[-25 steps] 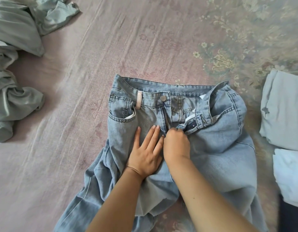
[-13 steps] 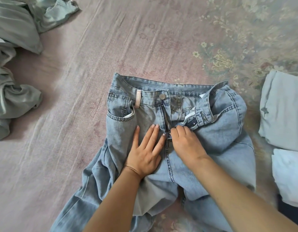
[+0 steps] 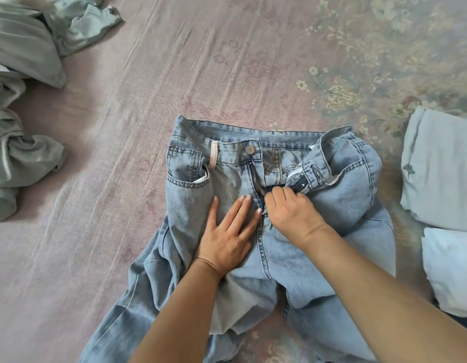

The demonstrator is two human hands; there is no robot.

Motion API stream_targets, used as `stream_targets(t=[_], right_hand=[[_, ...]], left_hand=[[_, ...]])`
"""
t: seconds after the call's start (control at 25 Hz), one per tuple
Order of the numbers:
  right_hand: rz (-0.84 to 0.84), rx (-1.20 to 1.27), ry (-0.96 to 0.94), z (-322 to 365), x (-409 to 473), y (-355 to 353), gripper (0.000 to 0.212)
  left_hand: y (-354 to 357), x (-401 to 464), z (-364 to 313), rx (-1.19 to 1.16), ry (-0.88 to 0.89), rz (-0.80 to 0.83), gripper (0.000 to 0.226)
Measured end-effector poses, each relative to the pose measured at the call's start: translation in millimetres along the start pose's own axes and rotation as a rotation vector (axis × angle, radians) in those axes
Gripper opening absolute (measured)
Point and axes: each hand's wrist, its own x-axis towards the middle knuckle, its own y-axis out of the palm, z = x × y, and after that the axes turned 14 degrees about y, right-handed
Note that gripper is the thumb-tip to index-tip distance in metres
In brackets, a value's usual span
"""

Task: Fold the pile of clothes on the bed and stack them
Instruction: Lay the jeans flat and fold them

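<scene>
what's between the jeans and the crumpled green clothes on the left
Only bare bedsheet, in the head view: the jeans and the green clothes lie apart, with nothing in between.

Jeans (image 3: 332,205) legs past the bottom edge; zipper pull perhaps under right hand (image 3: 292,213).

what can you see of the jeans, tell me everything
The jeans are light blue washed denim, lying front-up and rumpled on the pinkish bedspread, waistband away from the person, legs bunched toward the camera. The fly is open: metal button undone, zipper teeth showing, the right waistband flap folded over. A pale pink belt loop sits beside the front pocket. The left hand presses flat on the front; the right hand pinches at the zipper's base.
</scene>
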Motion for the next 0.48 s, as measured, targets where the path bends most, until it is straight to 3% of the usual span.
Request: stream_targets(t=[0.28,0.36,0.48], right_hand=[[0.113,-0.031,-0.006,6.9,7.4,-3.9,0.01],[0.136,-0.001,-0.043,-6.5,11.5,-13.0,0.019],[0.138,0.02,-0.116,-45.2,21.5,-25.7,0.057]], left_hand=[[-0.4,0.7,0.0,0.006,-0.009,0.02,0.051],[-1.8,1.3,-1.5,0.006,-0.009,0.037,0.051],[-12.4,5.4,2.1,-0.008,0.023,0.02,0.048]])
